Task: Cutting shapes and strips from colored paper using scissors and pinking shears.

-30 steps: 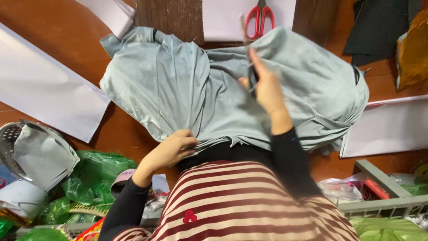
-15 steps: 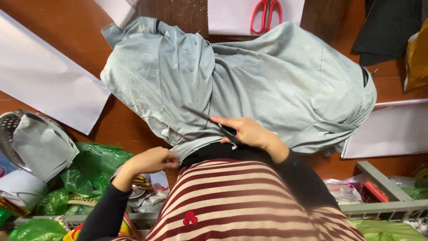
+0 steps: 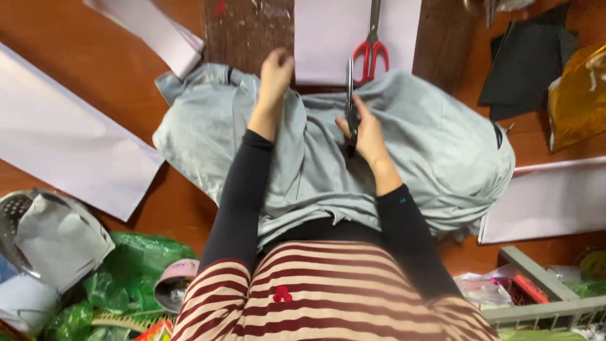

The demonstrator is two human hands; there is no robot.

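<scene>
Overhead, cluttered reddish-brown table (image 3: pixel 95 57).

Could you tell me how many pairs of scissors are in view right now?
2. Red-handled scissors lie on the white paper at the table's far edge. Dark scissors are in the right hand, over the grey cloth. Others may be hidden under it.

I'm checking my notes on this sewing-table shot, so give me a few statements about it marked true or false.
1. The right hand holds dark scissors over the grey fabric. True.
2. The left hand rests on the far edge of the fabric. True.
3. The red-handled scissors lie on the fabric. False: they lie on a white sheet beyond it.
4. The fabric is bright green. False: it is grey.
</scene>
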